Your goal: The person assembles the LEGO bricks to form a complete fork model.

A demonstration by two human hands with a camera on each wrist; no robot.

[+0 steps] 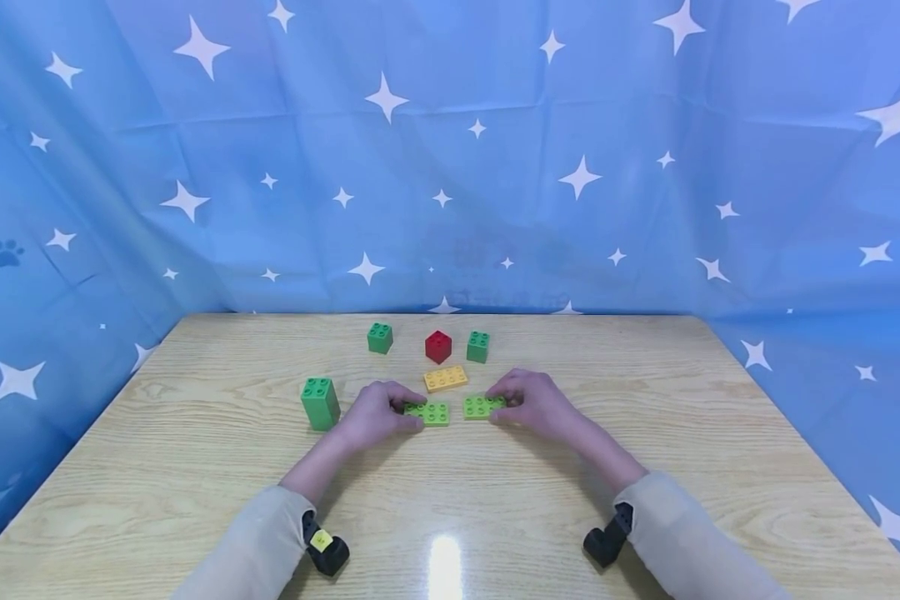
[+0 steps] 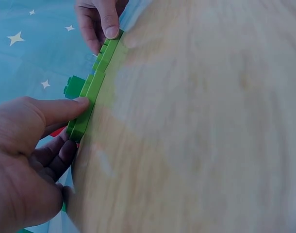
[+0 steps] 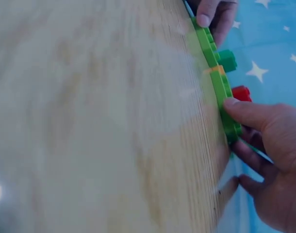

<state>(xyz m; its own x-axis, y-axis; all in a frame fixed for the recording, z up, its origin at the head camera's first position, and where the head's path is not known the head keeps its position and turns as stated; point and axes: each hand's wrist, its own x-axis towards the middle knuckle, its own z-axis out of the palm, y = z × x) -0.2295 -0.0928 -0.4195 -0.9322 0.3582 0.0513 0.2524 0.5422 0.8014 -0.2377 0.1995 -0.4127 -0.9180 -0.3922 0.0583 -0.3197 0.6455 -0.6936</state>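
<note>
Two lime-green toy bricks lie flat on the table, end to end with a small gap between them. My left hand [image 1: 376,412] pinches the left lime brick [image 1: 437,414] by its long sides, thumb on the near side. On the other one, the right lime brick [image 1: 477,407], my right hand [image 1: 534,403] has thumb and fingers in the same kind of pinch. Just behind them lies a yellow brick [image 1: 446,379]. In the left wrist view the thumb presses the near side of the left lime brick [image 2: 87,107]; the right wrist view shows the right lime brick [image 3: 222,99] under the thumb.
A tall green brick [image 1: 320,404] stands left of my left hand. Farther back are a small green block [image 1: 379,337], a red block [image 1: 438,347] and another green block [image 1: 477,347]. A blue star-patterned curtain [image 1: 450,167] hangs behind the wooden table [image 1: 195,467].
</note>
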